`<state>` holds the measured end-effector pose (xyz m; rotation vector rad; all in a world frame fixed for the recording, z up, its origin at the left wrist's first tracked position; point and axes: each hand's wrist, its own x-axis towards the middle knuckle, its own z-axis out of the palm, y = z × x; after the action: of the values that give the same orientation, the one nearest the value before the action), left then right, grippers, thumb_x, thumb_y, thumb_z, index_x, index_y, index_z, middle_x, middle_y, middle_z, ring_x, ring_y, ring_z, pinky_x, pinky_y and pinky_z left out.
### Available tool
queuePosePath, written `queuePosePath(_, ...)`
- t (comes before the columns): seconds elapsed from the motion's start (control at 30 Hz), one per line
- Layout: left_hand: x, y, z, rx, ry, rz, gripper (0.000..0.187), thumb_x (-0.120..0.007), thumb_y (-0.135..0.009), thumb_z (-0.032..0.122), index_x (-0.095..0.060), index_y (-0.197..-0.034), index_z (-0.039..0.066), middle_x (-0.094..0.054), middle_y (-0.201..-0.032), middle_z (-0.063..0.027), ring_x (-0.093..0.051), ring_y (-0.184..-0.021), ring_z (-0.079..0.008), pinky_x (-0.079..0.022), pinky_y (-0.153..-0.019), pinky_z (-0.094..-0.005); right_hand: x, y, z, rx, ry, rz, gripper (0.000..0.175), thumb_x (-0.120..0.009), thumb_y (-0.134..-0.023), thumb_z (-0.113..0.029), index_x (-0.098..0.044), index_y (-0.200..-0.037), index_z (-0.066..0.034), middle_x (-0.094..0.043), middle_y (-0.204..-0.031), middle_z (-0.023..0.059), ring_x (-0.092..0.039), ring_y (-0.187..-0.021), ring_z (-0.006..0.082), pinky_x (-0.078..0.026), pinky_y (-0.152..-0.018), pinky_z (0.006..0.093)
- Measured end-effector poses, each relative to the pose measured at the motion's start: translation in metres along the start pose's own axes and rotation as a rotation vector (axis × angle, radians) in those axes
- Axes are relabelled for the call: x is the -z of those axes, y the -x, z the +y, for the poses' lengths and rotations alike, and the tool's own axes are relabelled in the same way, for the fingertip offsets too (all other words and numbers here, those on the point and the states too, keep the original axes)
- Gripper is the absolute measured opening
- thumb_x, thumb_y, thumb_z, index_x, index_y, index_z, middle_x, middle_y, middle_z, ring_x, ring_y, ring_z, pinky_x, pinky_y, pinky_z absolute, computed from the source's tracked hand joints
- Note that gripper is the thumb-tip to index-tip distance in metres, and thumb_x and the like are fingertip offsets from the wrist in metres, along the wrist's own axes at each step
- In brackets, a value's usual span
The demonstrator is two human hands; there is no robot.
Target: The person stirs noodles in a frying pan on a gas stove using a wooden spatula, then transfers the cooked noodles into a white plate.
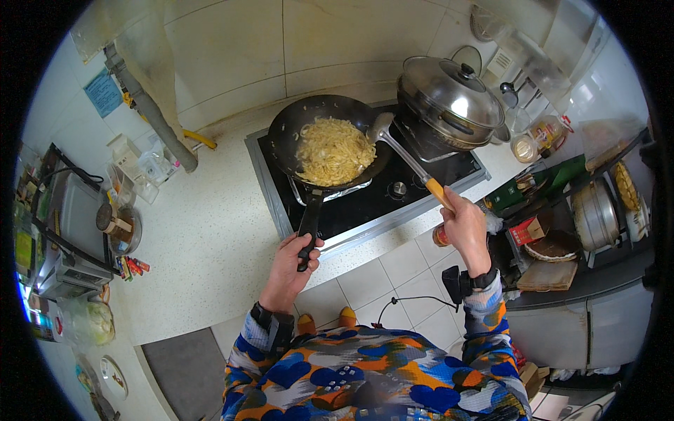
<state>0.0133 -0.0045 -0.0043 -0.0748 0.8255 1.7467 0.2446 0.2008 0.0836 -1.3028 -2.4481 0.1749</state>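
A black wok sits over the left burner of a black gas cooktop. Pale yellow shredded food, perhaps potato, is heaped in it. My left hand is wrapped around the wok's black handle. In my right hand is the wooden grip of a metal wok spatula. The spatula's blade touches or lies just beside the right edge of the food, inside the wok's right rim; exact contact cannot be told.
A lidded steel pot stands on the right burner. Behind it are an oil bottle and hanging ladles. A grey pipe rises at the left. A spice jar stands on the speckled counter. Pots fill a rack at right.
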Motion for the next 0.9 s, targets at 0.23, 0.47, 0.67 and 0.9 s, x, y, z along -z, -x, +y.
queuePosePath(0.23,-0.003,0.003,0.000,-0.007,-0.009,0.015,0.012,-0.051,-0.091,0.010,-0.049,-0.098,0.000,-0.059,-0.084,-0.0132,-0.051,-0.061,-0.0107,-0.041,-0.047,-0.0198,-0.027,-0.043,0.013,0.244,0.155,-0.002,0.038,-0.062,-0.074,-0.010,-0.061,-0.112,-0.0088,-0.064,-0.082,0.0187,-0.062,-0.077,0.0346,-0.050,-0.067,0.0425)
queuePosePath(0.47,-0.003,0.003,0.000,-0.006,-0.007,0.012,0.013,-0.051,-0.091,0.010,-0.050,-0.098,-0.001,-0.059,-0.084,-0.0123,-0.051,-0.061,-0.0107,-0.041,-0.047,-0.0200,-0.045,-0.062,0.014,0.309,0.030,-0.112,0.040,-0.061,-0.074,-0.011,-0.061,-0.114,-0.0105,-0.065,-0.083,0.0199,-0.063,-0.079,0.0356,-0.051,-0.069,0.0431)
queuePosePath(0.67,-0.002,0.003,0.001,-0.013,-0.033,-0.007,0.013,-0.051,-0.091,0.010,-0.050,-0.099,-0.001,-0.059,-0.084,-0.0117,-0.050,-0.063,-0.0103,-0.041,-0.048,-0.0198,-0.036,-0.050,-0.001,0.218,0.040,-0.082,0.037,-0.061,-0.075,-0.011,-0.061,-0.113,-0.0119,-0.064,-0.082,0.0197,-0.062,-0.076,0.0359,-0.050,-0.067,0.0441)
queuePosePath(0.9,-0.002,0.002,0.000,-0.003,-0.013,0.001,0.013,-0.050,-0.091,0.010,-0.049,-0.101,0.001,-0.058,-0.085,-0.0127,-0.050,-0.061,-0.0105,-0.041,-0.047,-0.0183,-0.037,-0.043,-0.030,0.301,-0.125,-0.008,0.036,-0.062,-0.077,-0.013,-0.059,-0.112,-0.0119,-0.062,-0.075,0.0166,-0.061,-0.071,0.0352,-0.050,-0.061,0.0442)
